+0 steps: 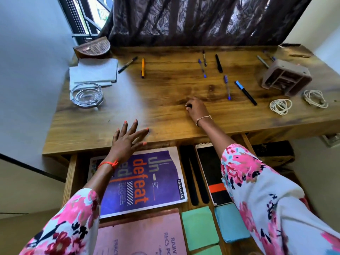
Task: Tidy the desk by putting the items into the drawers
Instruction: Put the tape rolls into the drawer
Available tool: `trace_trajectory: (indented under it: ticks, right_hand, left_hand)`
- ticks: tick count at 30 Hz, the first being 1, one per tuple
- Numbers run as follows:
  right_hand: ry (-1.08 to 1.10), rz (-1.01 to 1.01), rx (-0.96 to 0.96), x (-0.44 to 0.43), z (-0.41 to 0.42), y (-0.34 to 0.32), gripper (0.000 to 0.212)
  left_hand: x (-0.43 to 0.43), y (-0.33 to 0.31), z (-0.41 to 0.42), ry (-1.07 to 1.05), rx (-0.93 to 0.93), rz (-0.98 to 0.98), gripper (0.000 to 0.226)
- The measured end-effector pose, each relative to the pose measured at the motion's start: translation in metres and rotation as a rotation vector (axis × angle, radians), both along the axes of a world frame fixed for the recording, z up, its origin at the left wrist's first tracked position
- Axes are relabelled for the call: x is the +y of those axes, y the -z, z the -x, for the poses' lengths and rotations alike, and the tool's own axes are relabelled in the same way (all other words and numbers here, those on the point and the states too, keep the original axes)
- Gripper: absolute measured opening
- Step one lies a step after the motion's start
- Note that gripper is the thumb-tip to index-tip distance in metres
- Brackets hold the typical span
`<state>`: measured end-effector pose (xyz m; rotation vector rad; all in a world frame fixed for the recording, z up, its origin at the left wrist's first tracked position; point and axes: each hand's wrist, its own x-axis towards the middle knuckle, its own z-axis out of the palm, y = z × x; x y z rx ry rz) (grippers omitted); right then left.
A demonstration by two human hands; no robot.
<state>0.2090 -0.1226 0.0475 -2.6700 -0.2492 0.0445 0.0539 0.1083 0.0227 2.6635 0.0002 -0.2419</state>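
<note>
Several pens lie scattered on the wooden desk [165,111]: a yellow pen [143,68], a black marker [127,64], blue pens [202,68] [227,87], a black pen [218,63] and a blue-capped marker [245,92]. The drawer [70,179] below the front edge stands pulled out, holding a purple notebook [147,183], a pink book [143,234] and a black spiral notepad [211,173]. My left hand [127,142] hovers flat with spread fingers over the desk's front edge. My right hand [196,109] rests mid-desk, left of the pens, fingers curled down and hidden.
A glass ashtray [86,94], grey papers [95,72] and a brown half-round box [93,47] sit at the left. A brown organiser tray [287,79] lies tipped at the right beside two white cord coils [280,106] [315,98]. Green and blue pads [199,229] lie in the drawer.
</note>
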Motion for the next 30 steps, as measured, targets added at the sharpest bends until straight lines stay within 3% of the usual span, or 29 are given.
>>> trace_trajectory:
  ticks: [9,17,25,30]
  right_hand:
    - [0.037,0.013,0.001,-0.019,0.073,-0.003,0.018]
    - [0.215,-0.039,0.113,-0.109,0.192,-0.003,0.029]
    - [0.372,0.179,0.320,-0.203,0.307,0.011,0.020]
    - [0.433,0.369,0.349,-0.214,0.355,0.023,0.018]
  left_hand:
    - [0.001,-0.002,0.000,-0.010,0.022,-0.002,0.053]
    - [-0.012,-0.010,0.009,-0.050,0.084,-0.039,0.051]
    - [-0.028,-0.010,0.029,-0.034,0.087,-0.124,0.072]
    - [-0.040,-0.007,0.052,-0.049,0.019,-0.028,0.072]
